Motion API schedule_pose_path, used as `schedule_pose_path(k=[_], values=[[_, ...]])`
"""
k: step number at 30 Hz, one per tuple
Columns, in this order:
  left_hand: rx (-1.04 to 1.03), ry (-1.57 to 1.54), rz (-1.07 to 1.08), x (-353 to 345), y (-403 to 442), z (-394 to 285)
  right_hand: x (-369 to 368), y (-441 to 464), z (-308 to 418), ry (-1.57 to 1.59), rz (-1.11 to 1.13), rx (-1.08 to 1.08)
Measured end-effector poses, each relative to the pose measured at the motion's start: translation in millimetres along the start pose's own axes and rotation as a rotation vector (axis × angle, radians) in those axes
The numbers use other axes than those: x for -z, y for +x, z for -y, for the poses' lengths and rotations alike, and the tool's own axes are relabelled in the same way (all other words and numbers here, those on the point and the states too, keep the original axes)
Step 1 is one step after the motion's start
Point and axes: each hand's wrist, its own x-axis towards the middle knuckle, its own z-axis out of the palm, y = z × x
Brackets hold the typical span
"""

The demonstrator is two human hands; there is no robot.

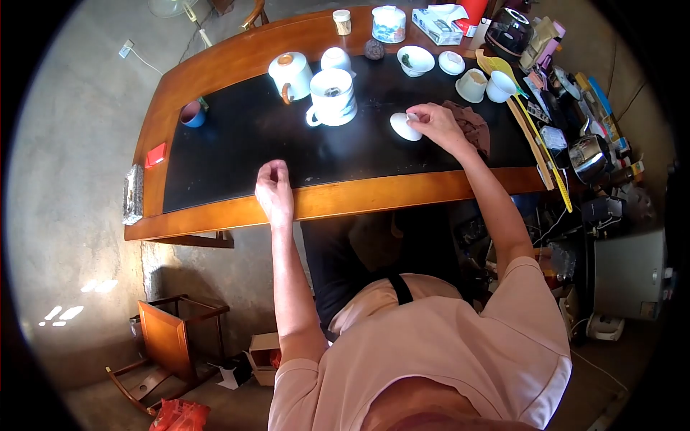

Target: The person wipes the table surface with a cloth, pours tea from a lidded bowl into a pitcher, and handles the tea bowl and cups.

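Observation:
Between the fingertips of my right hand (437,126) is a small white lid (404,127), pinched at its top and tilted just above or on the black table mat. A crumpled brown cloth (471,131) lies right beside that hand. My left hand (274,192) rests near the table's front edge with its fingers curled in, and nothing shows in them. Farther back stand a white mug (333,100) with a handle and a lidded white pot (290,77) with a brown handle. Behind the lid sit a white bowl (415,63) with something green in it and a white cup (471,86).
At the back are a lidded jar (389,26), a tissue box (437,27), a toothpick jar (342,23) and a dark ball (374,49). A blue cup (192,115) and red packet (156,154) lie left. Clutter and a yellow strip (558,172) line the right edge.

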Motion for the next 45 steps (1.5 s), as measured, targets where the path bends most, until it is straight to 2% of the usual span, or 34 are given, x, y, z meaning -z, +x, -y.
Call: schedule_pose_path(k=[5,9,12,14,18,23,27,36,42,45], values=[[0.022,-0.012,0.005,-0.1,0.8,-0.2,-3.2,-2.4,1.1,-0.157,-0.017,0.077],[-0.079,-0.039,-0.069,-5.0,1.0,7.4,-2.1,-0.2,6.2,-0.172,-0.072,0.109],[-0.094,-0.024,-0.065,-5.4,1.6,7.6,6.2,12.8,34.8,-0.081,-0.127,0.191],[-0.087,-0.025,-0.058,-5.2,1.6,6.0,5.0,32.1,54.4,-0.005,-0.186,0.33],[0.011,0.003,-0.002,-0.2,0.7,-6.1,-3.3,72.1,104.3,-0.065,-0.112,0.444],[-0.006,-0.009,-0.027,-0.3,0.6,-5.3,-34.0,105.4,131.3,-0.071,0.017,0.405],[0.0,-0.016,-0.025,-1.4,2.0,-2.4,-37.3,111.1,135.6,-0.241,0.093,0.41],[0.033,0.0,-0.014,0.2,1.8,-8.5,-44.0,110.0,131.4,-0.308,0.077,0.437],[0.039,-0.003,-0.006,-0.4,2.2,-7.8,-43.8,115.7,129.5,-0.383,0.148,0.443],[-0.061,0.014,-0.07,-5.1,3.0,1.5,-49.2,117.1,119.0,-0.365,0.043,0.519]])
